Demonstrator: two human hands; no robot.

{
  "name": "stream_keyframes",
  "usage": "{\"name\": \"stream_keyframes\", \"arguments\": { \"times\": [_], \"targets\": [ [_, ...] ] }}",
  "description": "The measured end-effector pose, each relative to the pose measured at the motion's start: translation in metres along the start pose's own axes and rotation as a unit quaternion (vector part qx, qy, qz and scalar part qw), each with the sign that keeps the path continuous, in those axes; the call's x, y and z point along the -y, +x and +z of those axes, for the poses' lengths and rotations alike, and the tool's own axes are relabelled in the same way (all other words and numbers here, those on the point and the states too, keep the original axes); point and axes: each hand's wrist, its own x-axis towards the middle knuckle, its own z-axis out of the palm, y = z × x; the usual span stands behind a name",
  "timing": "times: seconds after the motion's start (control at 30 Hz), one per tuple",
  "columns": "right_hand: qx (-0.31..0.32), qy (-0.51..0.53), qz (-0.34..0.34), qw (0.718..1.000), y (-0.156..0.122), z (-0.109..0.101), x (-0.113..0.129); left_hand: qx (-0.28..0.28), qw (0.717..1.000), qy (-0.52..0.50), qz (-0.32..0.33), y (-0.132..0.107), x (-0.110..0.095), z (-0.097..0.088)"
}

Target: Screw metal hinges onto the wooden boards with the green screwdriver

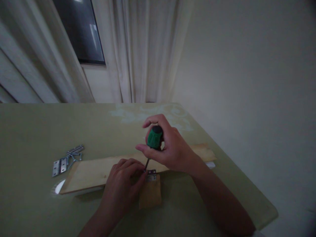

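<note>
Our right hand (170, 146) is partly curled round the green handle of a screwdriver (154, 137), its thumb and fingers arched about the grip with a gap at the front. Our left hand (122, 179) bends low beside the shaft, thumb and forefinger drawn together at the tip; we cannot tell whether they pinch a screw there. Just right of those fingertips lies a metal hinge (151, 178), one leaf over a small wooden block (150, 197), the other beside the long board (91, 172). That board runs behind both our hands, out to either side. Well to the left of our left hand, past the board's end, loose screws (74, 157) and more hinges (59, 167) rest on the table (192, 207).
</note>
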Motion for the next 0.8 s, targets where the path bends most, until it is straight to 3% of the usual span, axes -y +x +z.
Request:
{"name": "stream_keyframes", "arguments": {
  "times": [0.13,0.27,0.47,0.67,0.8],
  "targets": [
    [-0.007,-0.002,-0.093,0.996,-0.001,0.004,-0.007,-0.001,1.000,0.001,-0.001,0.000,0.001,0.000],
    [0.030,-0.017,-0.152,0.988,-0.003,-0.004,-0.001,-0.009,1.000,0.012,0.003,-0.001,0.002,0.001],
    [0.045,-0.011,-0.173,0.984,-0.006,-0.018,0.010,0.003,1.000,0.027,0.004,-0.003,0.001,0.001],
    [-0.033,-0.106,-0.229,0.967,-0.001,-0.008,0.000,0.005,0.998,0.056,0.030,-0.005,0.003,0.002],
    [0.005,-0.045,-0.222,0.974,-0.001,-0.012,0.002,-0.007,0.997,0.077,0.032,-0.007,0.003,0.003]
  ]
}}
